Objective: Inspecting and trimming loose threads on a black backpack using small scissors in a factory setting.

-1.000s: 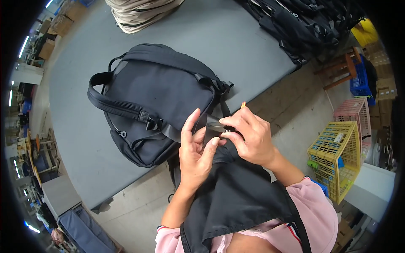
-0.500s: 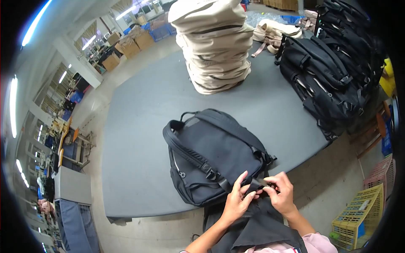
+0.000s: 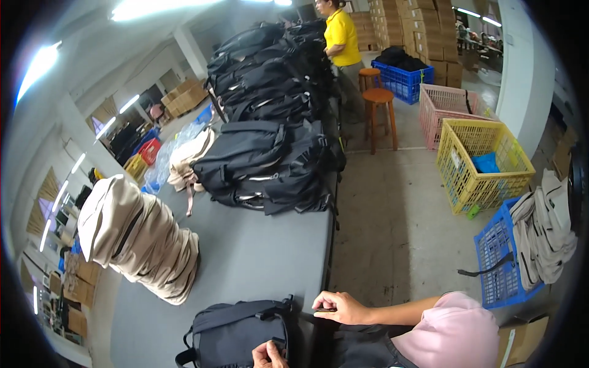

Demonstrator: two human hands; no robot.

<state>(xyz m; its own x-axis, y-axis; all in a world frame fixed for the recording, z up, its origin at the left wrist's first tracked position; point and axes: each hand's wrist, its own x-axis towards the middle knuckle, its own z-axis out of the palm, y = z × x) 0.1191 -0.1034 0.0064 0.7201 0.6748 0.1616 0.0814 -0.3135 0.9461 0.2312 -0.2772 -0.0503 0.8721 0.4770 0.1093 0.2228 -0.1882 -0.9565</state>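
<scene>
A black backpack (image 3: 236,334) lies at the lower edge of the view, on the near end of the grey-covered table. My left hand (image 3: 269,356) is at its right side, partly cut off by the frame; its fingers pinch what looks like a black strap of the backpack. Farther right, past the table edge, my right hand (image 3: 341,308) is closed around a small, slim dark object (image 3: 326,310), too small to name. It is apart from the backpack, above the black cloth over my lap.
Beige bags (image 3: 147,236) form a leaning stack on the left of the table (image 3: 257,245). Black backpacks (image 3: 264,159) pile up beyond. A person in yellow (image 3: 342,38) stands by the far pile. Right of the aisle are a stool (image 3: 378,96), a yellow crate (image 3: 485,162) and a blue crate (image 3: 494,260).
The view has swung to the right, bringing the aisle, crates and co-worker in. My hands, together at the strap before, are now apart, with the right one drawn away to the right.
</scene>
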